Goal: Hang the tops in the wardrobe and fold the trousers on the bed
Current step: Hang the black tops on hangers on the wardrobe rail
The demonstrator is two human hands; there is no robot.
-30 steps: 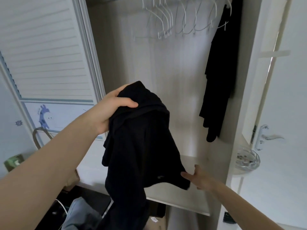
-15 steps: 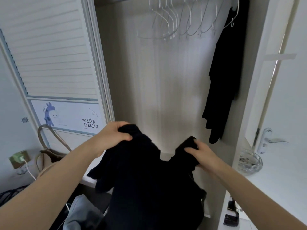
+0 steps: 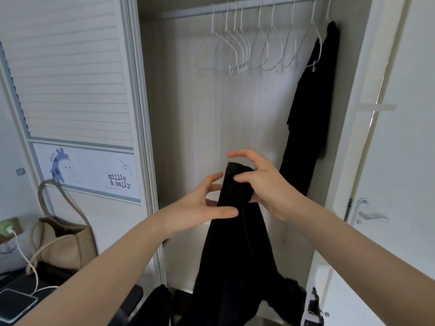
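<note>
Both bare forearms reach forward and meet at chest height. The right hand [image 3: 266, 189] curls thumb and lower fingers round the bunched top [image 3: 237, 184]; its index finger stands free above. The left hand [image 3: 202, 205] has spread, straight fingers, thumb laid against the cloth.

black top [image 3: 235, 250]: matt soft cloth | hangers [image 3: 244, 50]: thin white-coated wire, smooth | wardrobe back wall [image 3: 211, 109]: pale wood-grain | bag [image 3: 63, 243]: beige, matt
</note>
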